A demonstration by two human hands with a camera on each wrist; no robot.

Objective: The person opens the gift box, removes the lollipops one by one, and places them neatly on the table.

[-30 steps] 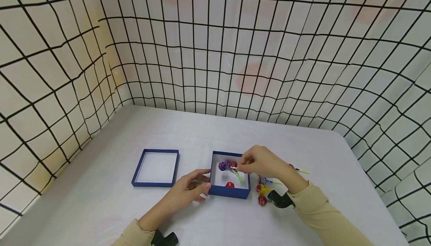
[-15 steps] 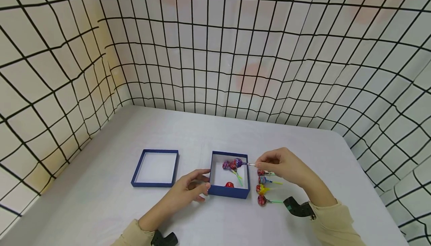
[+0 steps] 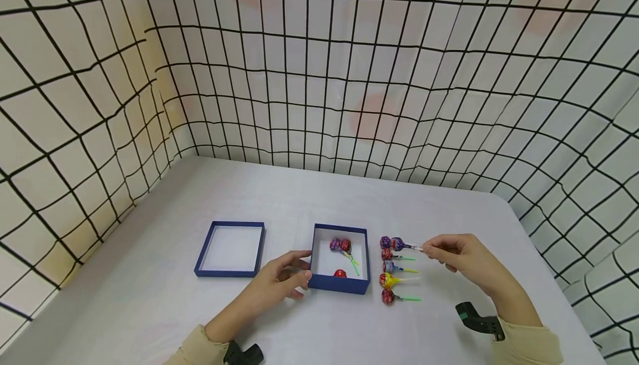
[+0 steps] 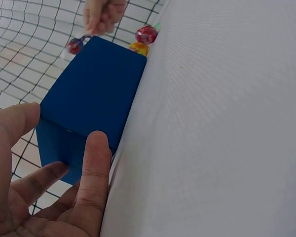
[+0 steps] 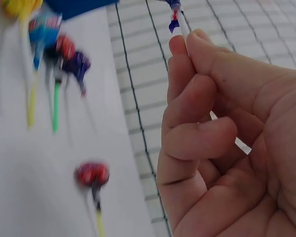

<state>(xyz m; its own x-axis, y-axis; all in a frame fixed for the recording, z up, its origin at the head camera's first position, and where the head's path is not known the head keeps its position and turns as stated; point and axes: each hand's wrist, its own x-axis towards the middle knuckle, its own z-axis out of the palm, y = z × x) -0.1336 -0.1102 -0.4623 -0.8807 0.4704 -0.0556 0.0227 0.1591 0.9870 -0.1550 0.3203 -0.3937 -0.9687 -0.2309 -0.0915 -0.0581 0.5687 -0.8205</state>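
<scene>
In the head view my right hand (image 3: 461, 254) pinches the white stick of a purple-wrapped lollipop (image 3: 397, 244) between thumb and fingertips, right of the box. The right wrist view shows that stick (image 5: 183, 24) running down through the curled fingers. My left hand (image 3: 277, 279) has spread fingers touching the left side of an open blue box (image 3: 339, 284), as the left wrist view also shows against its blue wall (image 4: 96, 89). Inside lie a purple lollipop (image 3: 335, 244), a red one (image 3: 345, 245) and another red one (image 3: 340, 273) near the front wall.
Several lollipops form a column right of the box, including a yellow one (image 3: 387, 281) and a red one (image 3: 388, 297). A red lollipop (image 5: 92, 174) with a yellow stick lies apart. The blue-rimmed lid (image 3: 229, 273) lies left. Black netting (image 3: 309, 76) surrounds the table.
My right hand has drawn the purple lollipop up out of the box and moved right, over the column of lollipops. My left hand has stayed at the box.
</scene>
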